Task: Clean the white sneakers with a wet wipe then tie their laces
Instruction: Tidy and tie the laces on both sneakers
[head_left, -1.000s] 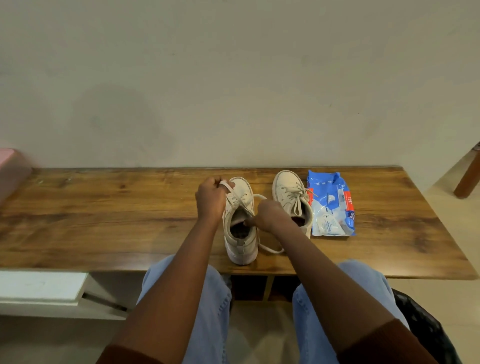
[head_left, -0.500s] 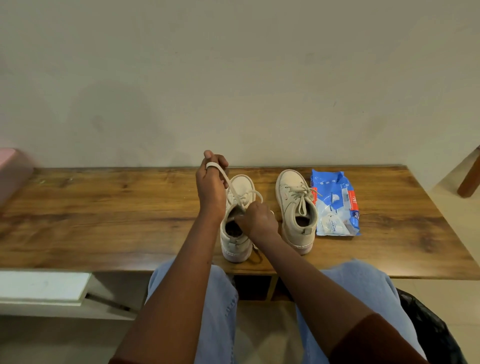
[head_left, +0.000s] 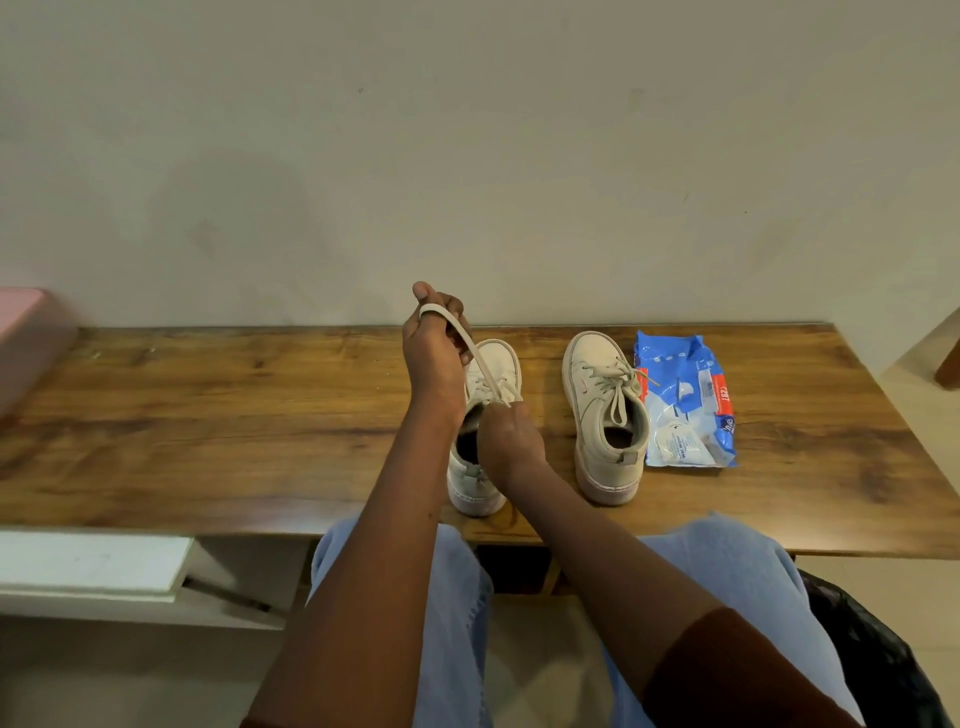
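We pull the lace (head_left: 470, 345) taut with our left hand (head_left: 434, 358), looped over its fingers, while our right hand (head_left: 509, 441) pinches the knot on the sneaker (head_left: 480, 457) near the tabletop's (head_left: 208, 415) front edge.

left hand (head_left: 434, 358) lifts lace (head_left: 470, 345) taut | right hand (head_left: 511, 441) pinches lace — left sneaker (head_left: 480, 452)

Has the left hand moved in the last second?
Yes. The left hand has risen, pulling the lace taut; its fingertips now overlap the wall above the table's far edge.
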